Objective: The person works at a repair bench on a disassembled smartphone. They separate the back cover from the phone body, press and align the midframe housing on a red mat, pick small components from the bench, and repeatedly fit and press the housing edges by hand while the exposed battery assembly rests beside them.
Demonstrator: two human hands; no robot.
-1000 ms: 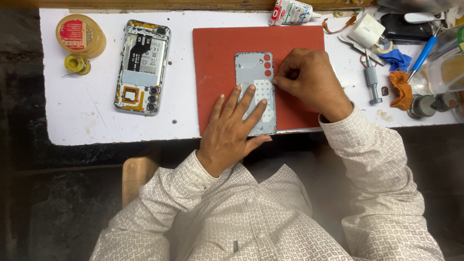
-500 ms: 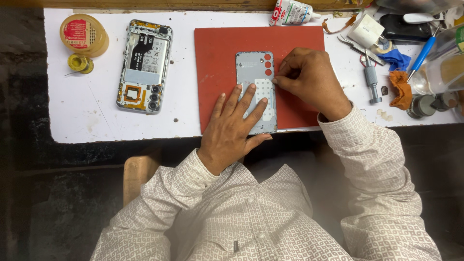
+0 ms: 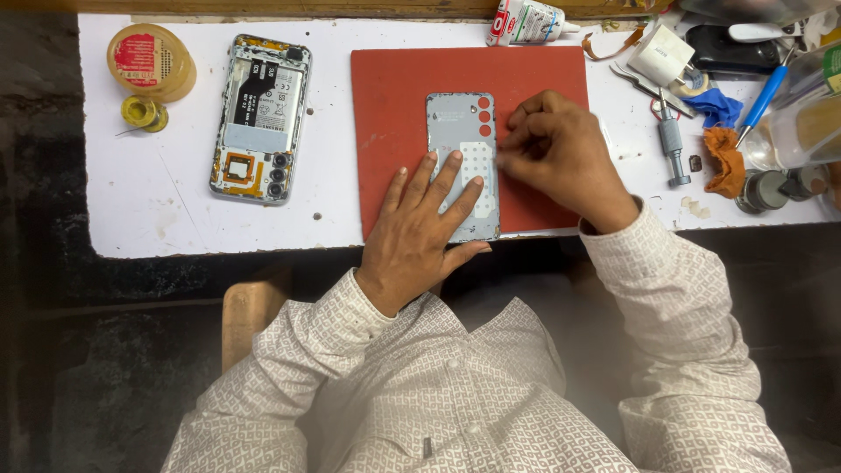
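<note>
Left hand (image 3: 419, 235) lies flat, fingers spread, palm down on the lower half of a grey phone back cover (image 3: 462, 131), pinning it to the red mat (image 3: 390, 105). Right hand (image 3: 561, 153) is curled, fingertips bunched and pressed against the cover's right edge about midway up; can't tell whether it pinches anything small there. Cover lies inside-up directly under both hands, camera-hole end away from the person, three round holes showing red mat through them, a pale dotted patch by the left fingers. Mat sits on the white bench (image 3: 175, 219), its near edge close to the bench edge. Well left of the left hand: opened phone body (image 3: 260, 118), internals exposed, lying flat on the bench. Further left, a round yellow tin (image 3: 151, 61) with a small solder spool (image 3: 140, 112) just beside it. Beyond the right hand, a glue tube (image 3: 528, 22) at the far edge. Right of the right hand: grey screwdriver (image 3: 671, 144), orange cloth (image 3: 724, 159), blue-handled tool (image 3: 762, 98), white charger block (image 3: 659, 54), all near each other in a clutter.
</note>
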